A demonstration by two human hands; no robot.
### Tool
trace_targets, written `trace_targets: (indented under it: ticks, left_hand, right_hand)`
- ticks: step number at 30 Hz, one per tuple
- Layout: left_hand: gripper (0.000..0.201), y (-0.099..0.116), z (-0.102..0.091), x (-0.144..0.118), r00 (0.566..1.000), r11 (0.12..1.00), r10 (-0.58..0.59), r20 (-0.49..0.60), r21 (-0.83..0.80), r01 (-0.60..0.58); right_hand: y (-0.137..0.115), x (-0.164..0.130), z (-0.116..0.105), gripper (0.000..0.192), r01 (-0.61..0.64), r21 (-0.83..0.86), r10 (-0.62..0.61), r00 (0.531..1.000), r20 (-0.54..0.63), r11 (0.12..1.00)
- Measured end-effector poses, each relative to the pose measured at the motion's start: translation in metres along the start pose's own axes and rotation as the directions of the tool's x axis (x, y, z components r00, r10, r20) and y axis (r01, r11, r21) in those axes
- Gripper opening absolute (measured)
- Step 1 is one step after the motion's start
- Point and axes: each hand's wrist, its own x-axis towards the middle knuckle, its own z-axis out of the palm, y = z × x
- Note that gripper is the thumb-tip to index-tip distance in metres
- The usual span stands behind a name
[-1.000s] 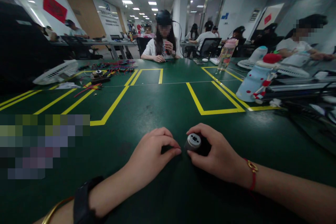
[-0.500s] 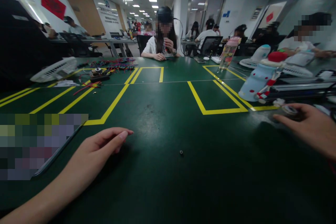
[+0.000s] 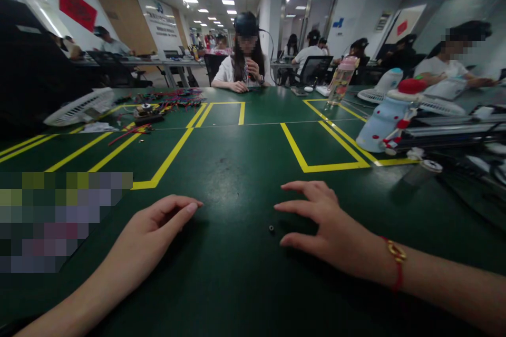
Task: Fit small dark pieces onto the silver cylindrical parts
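Observation:
A small dark ring-shaped part (image 3: 271, 229) lies on the green tabletop (image 3: 237, 284). My right hand (image 3: 316, 216) is open over the table beside this part, its thumb and fingers spread around the part's right side without visibly touching it. On the right stands a grey metal cylinder (image 3: 421, 172) with a bright round top, apart from my right hand. My left hand (image 3: 166, 218) rests to the left of the small part. Its fingers are curled together with the thumb against them, and nothing shows between them.
A blue bottle with a red top (image 3: 385, 116) and a clear bottle with a pink lid (image 3: 343, 80) stand at right. Coloured wires (image 3: 174, 97) and a white fan (image 3: 81, 108) lie at far left. Yellow tape (image 3: 336, 167) marks the table. A person (image 3: 243, 71) sits opposite.
My right hand has let go of the grey cylinder, leaving it standing at right, and moved left to the small ring-shaped part, fingers spreading. My left hand has hardly moved.

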Motion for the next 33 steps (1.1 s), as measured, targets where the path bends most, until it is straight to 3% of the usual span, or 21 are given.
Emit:
trace_targets:
  ticks: [2, 4, 7, 10, 12, 14, 16, 18, 20, 26, 33]
  left_hand:
    - [0.040, 0.000, 0.000, -0.001, 1.000, 1.000, 0.019, -0.001, 0.021, -0.019]
    - [0.040, 0.000, -0.001, -0.002, 1.000, 0.999, 0.024, 0.000, 0.028, -0.024]
    - [0.041, 0.005, -0.001, -0.003, 1.000, 0.999, 0.027, 0.002, 0.026, -0.027]
    - [0.041, 0.012, -0.001, -0.005, 0.999, 0.999, 0.036, -0.009, 0.022, -0.036]
    - [0.039, 0.017, 0.000, -0.006, 0.999, 0.999, 0.042, -0.020, 0.022, -0.042]
    - [0.038, 0.020, 0.000, -0.008, 0.999, 0.999, 0.042, -0.026, 0.021, -0.041]
    - [0.039, 0.020, 0.001, -0.008, 0.999, 0.999, 0.044, -0.026, 0.019, -0.044]
    - [0.039, 0.018, 0.000, -0.008, 0.998, 0.998, 0.051, -0.028, 0.023, -0.050]
    - [0.038, 0.018, 0.000, -0.008, 0.998, 0.998, 0.055, -0.026, 0.029, -0.055]
    - [0.037, 0.018, -0.001, -0.010, 0.998, 0.997, 0.061, -0.010, 0.044, -0.060]
    - [0.039, 0.017, -0.001, -0.009, 0.997, 0.996, 0.078, -0.023, 0.048, -0.077]
  right_hand:
    - [-0.013, 0.010, 0.009, 0.027, 0.022, 0.081, -0.026, 0.998, 0.055, 0.996]
    - [-0.008, 0.013, 0.005, 0.021, 0.016, 0.105, -0.019, 0.999, 0.029, 0.994]
    - [0.029, 0.002, -0.025, 0.024, -0.032, 0.007, 0.033, 0.977, -0.209, 0.999]
    - [0.084, -0.024, -0.070, 0.028, -0.239, -0.236, 0.101, 0.872, -0.480, 0.942]
    - [0.121, -0.046, -0.098, 0.031, -0.477, -0.366, 0.237, 0.809, -0.538, 0.799]
    - [0.150, -0.065, -0.119, 0.035, -0.674, -0.401, 0.442, 0.723, -0.531, 0.620]
    - [0.171, -0.077, -0.131, 0.039, -0.801, -0.345, 0.641, 0.599, -0.480, 0.490]
    - [0.183, -0.083, -0.136, 0.037, -0.873, -0.247, 0.774, 0.487, -0.405, 0.420]
    - [0.188, -0.084, -0.137, 0.034, -0.903, -0.177, 0.827, 0.430, -0.363, 0.392]
    - [0.187, -0.082, -0.138, 0.043, -0.888, -0.162, 0.801, 0.458, -0.385, 0.430]
    - [0.191, -0.088, -0.137, 0.034, -0.898, -0.081, 0.818, 0.429, -0.382, 0.433]
